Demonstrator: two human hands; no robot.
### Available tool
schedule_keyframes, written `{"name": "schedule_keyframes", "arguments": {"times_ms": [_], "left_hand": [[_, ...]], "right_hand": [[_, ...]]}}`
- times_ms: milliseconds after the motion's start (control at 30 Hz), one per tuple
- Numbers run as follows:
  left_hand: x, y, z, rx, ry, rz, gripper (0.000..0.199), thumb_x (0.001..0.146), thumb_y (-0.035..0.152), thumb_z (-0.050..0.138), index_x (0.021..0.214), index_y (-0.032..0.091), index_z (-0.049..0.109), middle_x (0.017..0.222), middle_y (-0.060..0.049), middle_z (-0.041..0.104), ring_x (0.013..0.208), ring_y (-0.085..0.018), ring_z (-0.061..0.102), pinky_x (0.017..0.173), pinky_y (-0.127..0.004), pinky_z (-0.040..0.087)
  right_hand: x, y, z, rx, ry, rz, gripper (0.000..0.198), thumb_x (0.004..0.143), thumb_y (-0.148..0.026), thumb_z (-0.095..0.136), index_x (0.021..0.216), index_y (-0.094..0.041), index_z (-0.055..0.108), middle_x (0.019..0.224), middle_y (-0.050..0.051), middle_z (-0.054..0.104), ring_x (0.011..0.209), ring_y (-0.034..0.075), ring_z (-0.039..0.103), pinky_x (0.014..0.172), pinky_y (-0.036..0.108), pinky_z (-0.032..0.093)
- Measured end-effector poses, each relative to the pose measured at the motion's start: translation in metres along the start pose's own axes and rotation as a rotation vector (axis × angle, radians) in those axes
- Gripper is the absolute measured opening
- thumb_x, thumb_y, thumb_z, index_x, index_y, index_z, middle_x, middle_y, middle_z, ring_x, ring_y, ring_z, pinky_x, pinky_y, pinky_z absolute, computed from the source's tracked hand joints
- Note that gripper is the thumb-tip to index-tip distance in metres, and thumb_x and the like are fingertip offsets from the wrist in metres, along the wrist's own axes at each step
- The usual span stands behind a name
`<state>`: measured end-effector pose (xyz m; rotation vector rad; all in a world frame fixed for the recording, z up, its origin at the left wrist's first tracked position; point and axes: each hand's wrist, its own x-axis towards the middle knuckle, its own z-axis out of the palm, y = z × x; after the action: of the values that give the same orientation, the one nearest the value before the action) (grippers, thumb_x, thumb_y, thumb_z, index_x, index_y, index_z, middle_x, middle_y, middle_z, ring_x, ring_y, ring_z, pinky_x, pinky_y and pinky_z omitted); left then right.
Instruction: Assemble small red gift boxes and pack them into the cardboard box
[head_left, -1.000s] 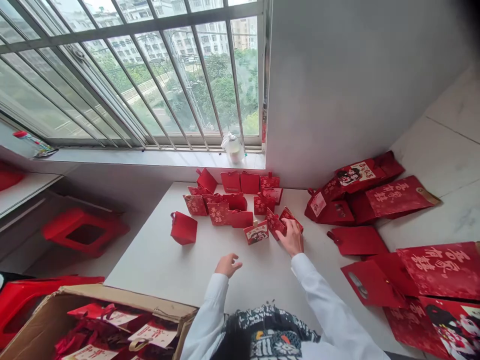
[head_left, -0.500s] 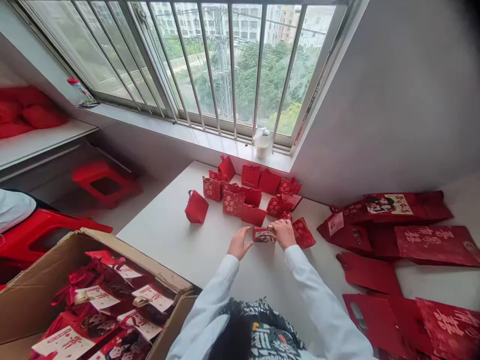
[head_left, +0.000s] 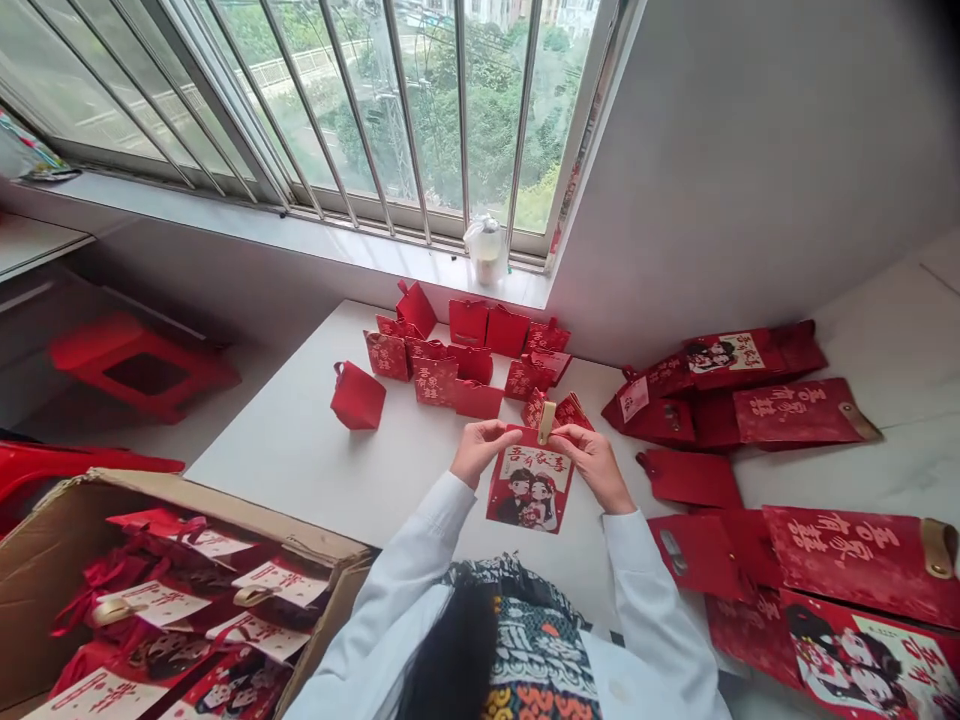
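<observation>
A red paper gift box (head_left: 530, 490) with a cartoon couple and gold lettering faces me, held upright above the white table. My left hand (head_left: 480, 447) pinches its top left edge between thumb and fingers. At the top right edge, my right hand (head_left: 596, 462) is closed beside the gold strap (head_left: 546, 420) that stands up from the box. Just beyond my hands, several small red boxes (head_left: 436, 382) stand grouped on the table. One red box (head_left: 358, 396) sits apart to the left of that group.
An open cardboard box (head_left: 225, 500) at lower left holds several finished-looking red packages. Flat and part-folded red boxes (head_left: 810, 415) lie at the right. A barred window and its sill (head_left: 337, 255), bearing a white cup (head_left: 487, 252), border the table's back. A red stool (head_left: 142, 365) stands at left.
The red box has come up nearer to me, its couple picture now facing me with the gold strap upright. Both hands moved to its top edge. The view has shifted right and down.
</observation>
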<state>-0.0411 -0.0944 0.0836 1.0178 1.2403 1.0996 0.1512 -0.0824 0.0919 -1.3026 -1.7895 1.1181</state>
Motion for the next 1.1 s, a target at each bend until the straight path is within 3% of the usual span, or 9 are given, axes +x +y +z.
{"name": "schedule_keyframes", "arguments": {"times_ms": [100,233,367,467,667,1100], "left_hand": [[-0.014,0.037,0.01,-0.074,-0.04,0.01,0.039,0.062,0.045,0.075,0.059,0.013,0.053,0.055,0.005,0.052,0.055,-0.007,0.046,0.057,-0.02,0.039],[-0.035,0.079,0.015,-0.063,-0.136,0.024,0.037,0.066,0.043,0.073,0.062,0.013,0.053,0.057,0.004,0.051,0.056,-0.007,0.046,0.055,-0.02,0.038],[-0.051,0.104,0.016,0.1,-0.231,0.155,0.027,0.075,0.038,0.068,0.085,0.013,0.063,0.082,-0.003,0.065,0.077,-0.013,0.06,0.069,-0.023,0.047],[-0.058,0.111,0.017,0.152,-0.313,0.212,0.029,0.08,0.034,0.064,0.1,0.014,0.065,0.1,-0.008,0.068,0.09,-0.018,0.062,0.079,-0.027,0.05],[-0.064,0.11,0.017,0.282,-0.325,0.219,0.026,0.082,0.035,0.062,0.091,0.012,0.07,0.086,-0.007,0.069,0.077,-0.016,0.062,0.069,-0.024,0.05],[-0.069,0.114,0.027,0.395,-0.266,0.241,0.01,0.073,0.018,0.057,0.069,0.013,0.065,0.067,0.0,0.062,0.063,-0.01,0.054,0.06,-0.018,0.044]], "right_hand": [[-0.019,-0.031,-0.015,0.189,0.068,0.047,0.029,0.084,-0.044,0.056,0.086,-0.016,0.065,0.084,0.004,0.066,0.076,0.017,0.058,0.068,0.026,0.046],[-0.04,-0.068,-0.029,0.196,0.14,0.047,0.027,0.084,-0.043,0.057,0.083,-0.017,0.066,0.08,0.003,0.064,0.075,0.016,0.055,0.066,0.026,0.043],[-0.052,-0.09,-0.035,0.162,0.149,0.027,0.026,0.085,-0.042,0.056,0.081,-0.018,0.065,0.078,0.003,0.063,0.074,0.016,0.054,0.066,0.026,0.042],[-0.055,-0.1,-0.037,0.108,0.12,-0.012,0.024,0.086,-0.04,0.057,0.077,-0.019,0.065,0.076,0.002,0.063,0.071,0.015,0.054,0.066,0.025,0.04],[-0.056,-0.107,-0.039,0.016,0.045,-0.087,0.02,0.087,-0.034,0.056,0.078,-0.019,0.066,0.075,0.0,0.063,0.067,0.013,0.053,0.063,0.024,0.039],[-0.061,-0.11,-0.037,-0.115,0.051,-0.212,0.021,0.088,-0.033,0.054,0.074,-0.021,0.065,0.069,0.001,0.063,0.068,0.015,0.053,0.07,0.03,0.04]]}}
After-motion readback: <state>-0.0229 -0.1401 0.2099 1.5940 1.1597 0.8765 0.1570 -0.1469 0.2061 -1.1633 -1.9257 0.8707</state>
